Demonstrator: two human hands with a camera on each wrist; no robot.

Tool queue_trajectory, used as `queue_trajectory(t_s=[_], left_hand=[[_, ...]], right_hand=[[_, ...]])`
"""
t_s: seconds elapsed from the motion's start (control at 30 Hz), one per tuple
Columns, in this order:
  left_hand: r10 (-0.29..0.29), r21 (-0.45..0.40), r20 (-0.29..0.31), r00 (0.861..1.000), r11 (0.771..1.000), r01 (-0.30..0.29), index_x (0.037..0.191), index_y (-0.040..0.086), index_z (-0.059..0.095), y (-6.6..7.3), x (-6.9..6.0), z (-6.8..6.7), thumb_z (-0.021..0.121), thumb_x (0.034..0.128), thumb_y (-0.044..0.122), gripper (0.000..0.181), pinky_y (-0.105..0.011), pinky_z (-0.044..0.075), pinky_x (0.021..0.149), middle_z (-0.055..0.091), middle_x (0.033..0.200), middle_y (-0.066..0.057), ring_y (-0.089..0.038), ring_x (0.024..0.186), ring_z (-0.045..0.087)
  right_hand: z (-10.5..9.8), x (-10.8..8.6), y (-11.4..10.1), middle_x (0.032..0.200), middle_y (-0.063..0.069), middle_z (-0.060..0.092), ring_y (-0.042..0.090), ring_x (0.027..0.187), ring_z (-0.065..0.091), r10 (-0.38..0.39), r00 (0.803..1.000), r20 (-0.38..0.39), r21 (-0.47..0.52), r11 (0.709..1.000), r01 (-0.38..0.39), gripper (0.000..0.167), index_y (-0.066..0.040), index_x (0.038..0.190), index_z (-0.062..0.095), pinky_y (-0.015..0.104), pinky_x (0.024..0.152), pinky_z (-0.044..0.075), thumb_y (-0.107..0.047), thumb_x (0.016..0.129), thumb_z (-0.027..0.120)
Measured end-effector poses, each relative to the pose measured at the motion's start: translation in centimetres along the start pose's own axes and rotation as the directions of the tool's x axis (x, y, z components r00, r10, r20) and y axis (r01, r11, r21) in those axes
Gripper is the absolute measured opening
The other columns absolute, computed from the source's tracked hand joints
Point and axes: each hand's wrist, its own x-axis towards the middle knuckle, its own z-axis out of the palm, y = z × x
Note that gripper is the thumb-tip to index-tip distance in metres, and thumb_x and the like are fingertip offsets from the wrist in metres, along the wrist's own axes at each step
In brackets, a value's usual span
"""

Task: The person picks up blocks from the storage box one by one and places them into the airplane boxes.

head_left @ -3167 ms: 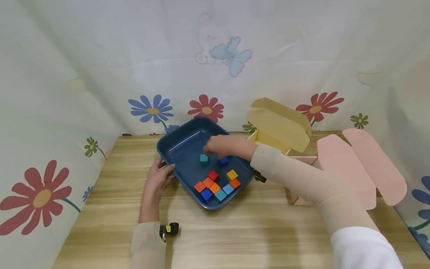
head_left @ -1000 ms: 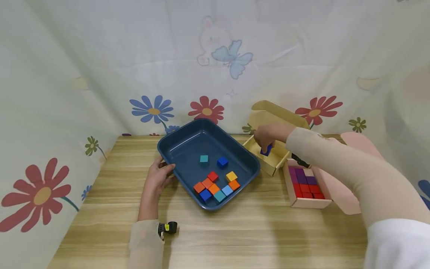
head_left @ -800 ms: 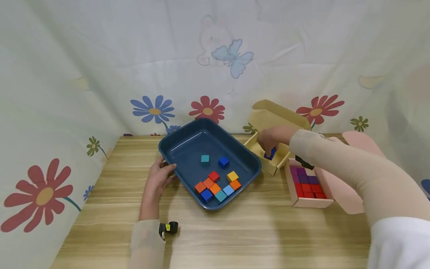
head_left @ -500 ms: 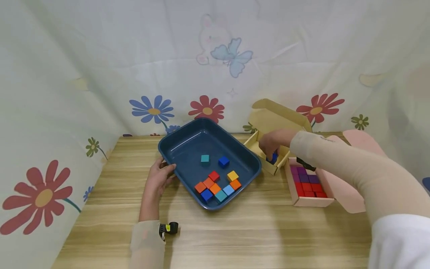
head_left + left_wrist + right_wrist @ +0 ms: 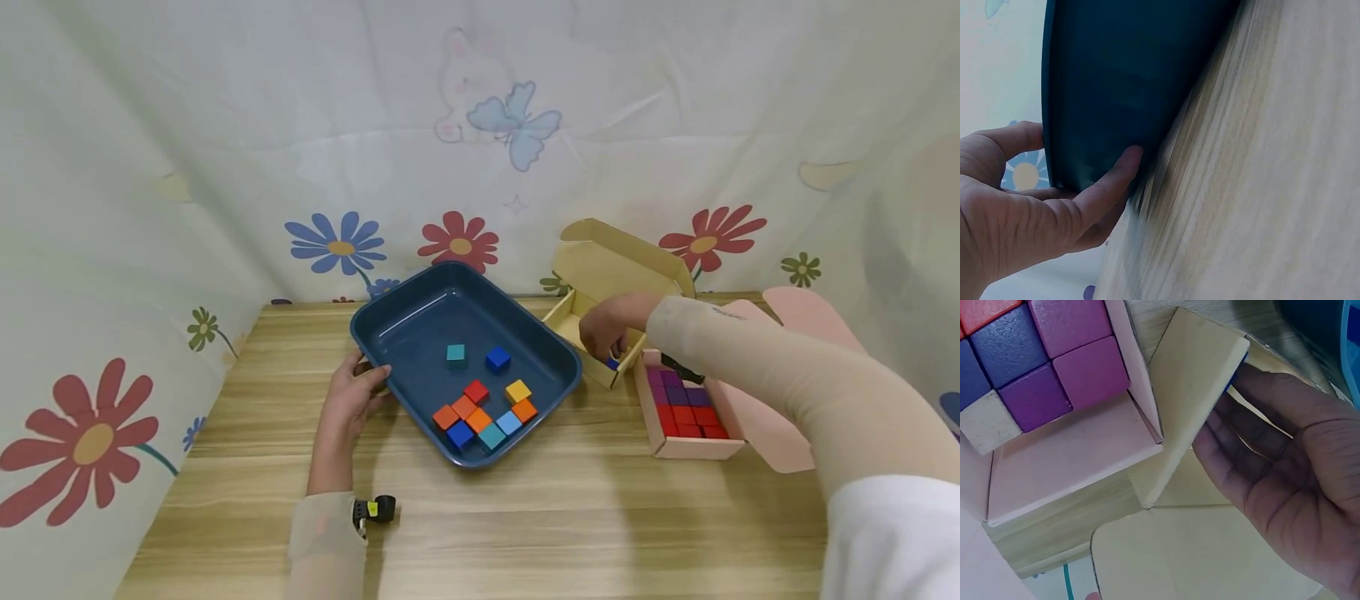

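My left hand (image 5: 348, 396) (image 5: 1041, 206) grips the left rim of a dark blue tray (image 5: 420, 325) (image 5: 1116, 75), its thumb and fingers on either side of the edge. Several coloured cubes lie in the tray, among them a teal cube (image 5: 456, 356), a blue cube (image 5: 498, 360) and a yellow cube (image 5: 518, 392). Inside the small yellow box (image 5: 596, 367) (image 5: 1191, 375), my right hand (image 5: 606, 323) (image 5: 1291, 444) holds a blue block (image 5: 612, 364) (image 5: 1231, 381) low at the near corner. Fingers and box wall hide most of that block.
An open pink box (image 5: 697, 450) (image 5: 1072, 469) with red, purple and pale blocks stands right of the yellow box, its lid (image 5: 765, 425) folded out to the right. The yellow lid (image 5: 622, 271) stands raised behind. A floral curtain (image 5: 300, 150) hangs around the wooden table (image 5: 487, 533).
From over the tray my right hand has moved right into the yellow box with a blue block, then lower toward its near corner. The left hand has stayed on the tray rim.
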Motion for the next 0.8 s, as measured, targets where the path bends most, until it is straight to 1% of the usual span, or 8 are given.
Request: queue_trajectory(t_s=[0.13,0.3,0.37,0.5,0.63,0.67,0.73,0.8], left_hand=[[-0.001,-0.001,0.006,1.0,1.0,0.001,0.164,0.011,0.015,0.0,0.1,0.0,0.057,0.1002,0.001,0.077,-0.042,0.058,0.091,0.027,0.154,-0.023,-0.029,0.117,0.058],[-0.008,-0.008,0.008,1.0,1.0,0.008,0.163,0.012,0.016,0.0,0.2,-0.1,0.056,0.1004,0.0,0.076,-0.041,0.058,0.091,0.027,0.153,-0.023,-0.028,0.116,0.059],[-0.008,-0.011,0.01,1.0,1.0,0.008,0.163,0.012,0.017,0.0,0.1,-0.1,0.056,0.1004,0.0,0.075,-0.042,0.057,0.092,0.028,0.152,-0.023,-0.029,0.116,0.059],[-0.008,-0.01,0.014,1.0,1.0,0.008,0.163,0.013,0.018,0.1,0.0,0.0,0.056,0.1003,-0.001,0.075,-0.043,0.057,0.093,0.03,0.15,-0.024,-0.03,0.117,0.058],[-0.009,-0.014,0.017,1.0,1.0,0.009,0.163,0.013,0.018,0.0,0.0,0.1,0.056,0.1,-0.001,0.075,-0.044,0.056,0.094,0.03,0.15,-0.024,-0.03,0.117,0.058],[-0.008,-0.016,0.018,1.0,1.0,0.009,0.163,0.013,0.018,0.0,0.0,0.2,0.056,0.1,-0.001,0.075,-0.044,0.056,0.094,0.03,0.15,-0.024,-0.03,0.117,0.058],[-0.008,-0.017,0.02,1.0,1.0,0.008,0.163,0.013,0.018,0.0,0.0,0.2,0.056,0.1002,-0.001,0.075,-0.044,0.056,0.094,0.029,0.15,-0.024,-0.029,0.117,0.058],[-0.005,-0.015,0.018,1.0,1.0,0.006,0.163,0.012,0.018,0.0,0.0,0.1,0.056,0.1002,-0.001,0.075,-0.043,0.057,0.094,0.03,0.15,-0.023,-0.03,0.117,0.058]], right_hand=[[-0.4,0.1,-0.1,0.081,0.006,0.069,0.015,0.075,0.061,-0.019,1.0,0.017,-0.05,0.999,0.02,0.013,-0.008,0.082,0.073,0.028,0.068,0.055,0.001,0.088,0.065],[-0.8,0.2,-0.2,0.09,0.005,0.074,0.019,0.089,0.07,-0.013,0.999,0.049,-0.064,0.998,0.016,0.012,-0.008,0.095,0.077,0.035,0.08,0.061,-0.003,0.089,0.067],[-0.9,0.3,-0.2,0.087,0.004,0.073,0.016,0.083,0.069,-0.015,0.998,0.059,-0.061,0.998,0.018,0.012,-0.008,0.091,0.076,0.034,0.079,0.061,-0.002,0.089,0.066],[-0.5,0.8,0.0,0.077,0.001,0.065,0.009,0.069,0.06,-0.024,0.997,0.07,0.026,0.999,0.022,0.019,-0.009,0.076,0.069,0.028,0.073,0.06,0.006,0.086,0.061],[-0.1,0.8,0.1,0.075,0.001,0.061,0.008,0.067,0.059,-0.019,0.998,0.063,0.101,0.995,0.013,0.02,-0.007,0.075,0.064,0.028,0.074,0.059,0.009,0.086,0.059],[-0.1,0.6,0.1,0.075,0.002,0.06,0.009,0.067,0.059,-0.017,0.998,0.061,0.092,0.996,0.011,0.017,-0.005,0.077,0.065,0.029,0.074,0.06,0.008,0.086,0.06],[-0.5,0.2,-0.2,0.08,0.002,0.063,0.01,0.073,0.06,-0.014,0.999,0.043,0.065,0.998,0.012,0.01,-0.001,0.091,0.071,0.032,0.077,0.061,0.005,0.089,0.063],[-1.3,-0.4,-0.7,0.08,0.002,0.06,0.012,0.072,0.056,-0.018,1.0,0.002,-0.007,1.0,0.018,0.015,0.0,0.102,0.071,0.03,0.073,0.058,0.003,0.089,0.063]])
